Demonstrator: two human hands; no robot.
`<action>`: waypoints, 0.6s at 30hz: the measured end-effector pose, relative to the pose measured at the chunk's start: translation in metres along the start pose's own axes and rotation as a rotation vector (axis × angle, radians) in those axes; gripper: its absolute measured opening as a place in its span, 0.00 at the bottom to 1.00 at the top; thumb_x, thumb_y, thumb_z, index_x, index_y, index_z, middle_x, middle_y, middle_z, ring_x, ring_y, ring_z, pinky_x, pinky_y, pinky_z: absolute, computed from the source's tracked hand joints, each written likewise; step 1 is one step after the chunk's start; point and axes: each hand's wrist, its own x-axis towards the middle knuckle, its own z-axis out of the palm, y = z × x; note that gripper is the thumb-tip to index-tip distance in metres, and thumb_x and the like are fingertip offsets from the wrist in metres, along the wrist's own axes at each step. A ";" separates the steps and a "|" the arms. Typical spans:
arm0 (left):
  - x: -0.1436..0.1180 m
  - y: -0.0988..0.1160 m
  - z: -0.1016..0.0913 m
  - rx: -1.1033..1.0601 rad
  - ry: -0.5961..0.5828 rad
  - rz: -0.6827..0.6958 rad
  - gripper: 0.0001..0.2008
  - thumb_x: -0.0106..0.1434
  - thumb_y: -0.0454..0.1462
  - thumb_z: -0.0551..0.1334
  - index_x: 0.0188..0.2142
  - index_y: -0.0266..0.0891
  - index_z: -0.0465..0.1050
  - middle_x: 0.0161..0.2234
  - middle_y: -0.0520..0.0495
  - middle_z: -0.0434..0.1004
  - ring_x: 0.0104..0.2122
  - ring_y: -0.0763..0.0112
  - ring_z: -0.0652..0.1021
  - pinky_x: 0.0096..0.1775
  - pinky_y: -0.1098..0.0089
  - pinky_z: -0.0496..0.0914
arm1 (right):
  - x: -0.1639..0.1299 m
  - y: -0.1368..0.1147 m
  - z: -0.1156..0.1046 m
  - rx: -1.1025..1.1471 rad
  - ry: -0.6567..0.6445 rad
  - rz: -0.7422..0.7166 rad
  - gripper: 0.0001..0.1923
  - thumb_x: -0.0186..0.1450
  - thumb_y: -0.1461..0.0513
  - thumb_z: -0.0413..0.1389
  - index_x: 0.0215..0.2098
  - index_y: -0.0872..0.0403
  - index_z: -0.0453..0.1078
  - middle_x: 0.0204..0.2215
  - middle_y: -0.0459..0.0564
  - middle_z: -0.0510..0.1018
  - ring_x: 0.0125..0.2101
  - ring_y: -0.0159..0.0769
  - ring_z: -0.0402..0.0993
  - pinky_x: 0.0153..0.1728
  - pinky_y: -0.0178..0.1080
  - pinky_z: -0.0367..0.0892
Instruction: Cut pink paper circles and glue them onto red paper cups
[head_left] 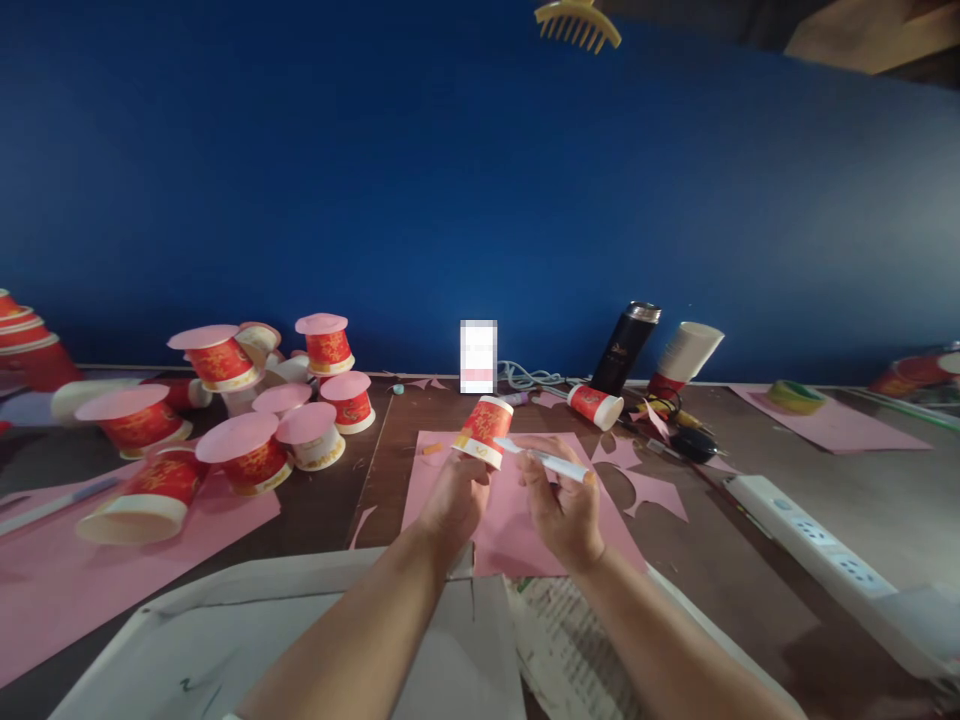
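cup (pixel 484 430): paper, red print, slight sheen
sheet (pixel 517 520): matt pink paper
table (pixel 862 500): dark wood-look, smooth
flask (pixel 626 347): glossy black, metal cap
power strip (pixel 810 545): white smooth plastic

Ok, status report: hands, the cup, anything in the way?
Left hand grips red paper cup. Right hand holds white pen, tip near the cup. Pink paper sheet below, nothing between.

Cup pile (pixel 247 420) left of paper sheet (pixel 517 520).
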 end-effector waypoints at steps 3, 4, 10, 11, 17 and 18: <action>0.002 -0.002 -0.003 -0.038 0.037 -0.001 0.13 0.34 0.26 0.54 0.22 0.41 0.65 0.24 0.53 0.65 0.26 0.73 0.65 0.34 0.70 0.62 | 0.000 0.000 0.000 -0.015 -0.022 0.009 0.08 0.68 0.62 0.50 0.38 0.52 0.72 0.33 0.51 0.79 0.32 0.37 0.77 0.34 0.39 0.72; 0.002 -0.003 -0.003 -0.042 0.053 -0.002 0.13 0.34 0.26 0.54 0.21 0.41 0.64 0.24 0.53 0.66 0.27 0.72 0.66 0.35 0.70 0.63 | 0.000 0.000 0.000 -0.019 -0.032 0.012 0.08 0.68 0.62 0.50 0.38 0.52 0.72 0.32 0.51 0.79 0.32 0.37 0.77 0.34 0.38 0.72; 0.001 0.001 -0.001 -0.031 0.120 -0.042 0.11 0.34 0.27 0.56 0.21 0.41 0.64 0.24 0.52 0.67 0.28 0.71 0.68 0.38 0.67 0.65 | 0.001 0.000 0.002 -0.088 -0.053 0.022 0.09 0.68 0.61 0.51 0.36 0.51 0.73 0.31 0.49 0.80 0.30 0.37 0.77 0.35 0.38 0.71; 0.001 0.002 -0.001 -0.039 0.119 -0.045 0.11 0.35 0.27 0.56 0.21 0.41 0.64 0.24 0.52 0.67 0.29 0.71 0.69 0.39 0.67 0.65 | 0.001 0.000 0.002 -0.095 -0.039 0.023 0.09 0.68 0.60 0.51 0.36 0.51 0.72 0.30 0.49 0.80 0.31 0.37 0.77 0.36 0.38 0.71; 0.000 0.003 0.001 -0.067 0.132 -0.050 0.12 0.35 0.26 0.56 0.22 0.41 0.67 0.26 0.51 0.70 0.30 0.70 0.70 0.40 0.68 0.66 | 0.001 0.000 0.002 -0.088 -0.054 0.018 0.08 0.68 0.61 0.51 0.35 0.51 0.72 0.30 0.49 0.79 0.31 0.36 0.76 0.37 0.38 0.70; 0.000 0.004 0.001 -0.079 0.136 -0.055 0.12 0.35 0.26 0.55 0.22 0.41 0.67 0.27 0.50 0.71 0.31 0.70 0.70 0.41 0.68 0.67 | 0.001 0.000 0.002 -0.088 -0.051 0.020 0.08 0.68 0.61 0.51 0.35 0.51 0.72 0.30 0.49 0.79 0.31 0.36 0.76 0.37 0.38 0.70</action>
